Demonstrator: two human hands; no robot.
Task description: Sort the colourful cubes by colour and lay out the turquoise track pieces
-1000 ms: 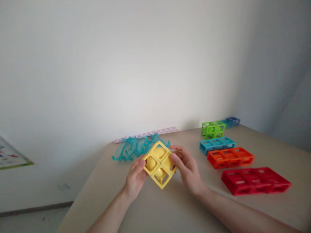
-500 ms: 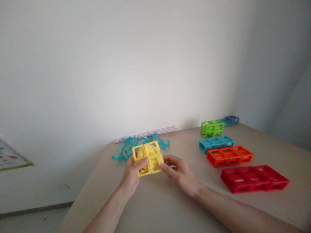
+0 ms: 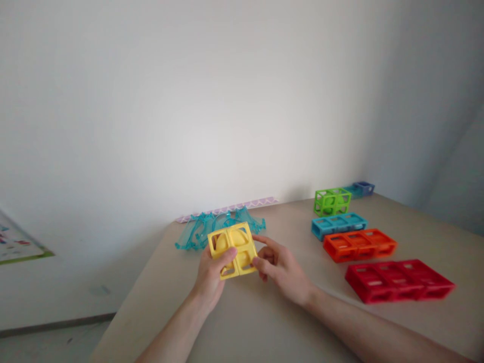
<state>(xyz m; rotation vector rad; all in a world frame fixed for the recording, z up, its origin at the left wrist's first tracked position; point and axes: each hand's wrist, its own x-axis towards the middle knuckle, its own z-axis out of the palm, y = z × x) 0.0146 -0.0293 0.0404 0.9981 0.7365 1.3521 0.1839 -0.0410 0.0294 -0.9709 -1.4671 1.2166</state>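
Observation:
Both hands hold a yellow plastic block [image 3: 236, 251] above the table, a squarish frame with a two-by-two face of openings and rounded shapes inside. My left hand [image 3: 210, 272] grips its left side, thumb laid across the front and fingers hidden behind. At the right edge, my right hand [image 3: 282, 267] has its thumb on the lower corner and its index finger reaching to the upper part; the other fingers are curled. Behind the block lie translucent teal pieces [image 3: 200, 227] on the table.
To the right stand a red block row [image 3: 399, 282], an orange block row [image 3: 359, 245], a blue block row [image 3: 339, 225] and a green block frame [image 3: 333, 201]. A dark blue piece [image 3: 364, 188] sits in the far corner. A patterned purple strip [image 3: 234, 206] runs along the wall.
The yellow block has shifted slightly right and down and is tilted a little differently. My left hand has moved with it, and my right fingers have shifted at its edge.

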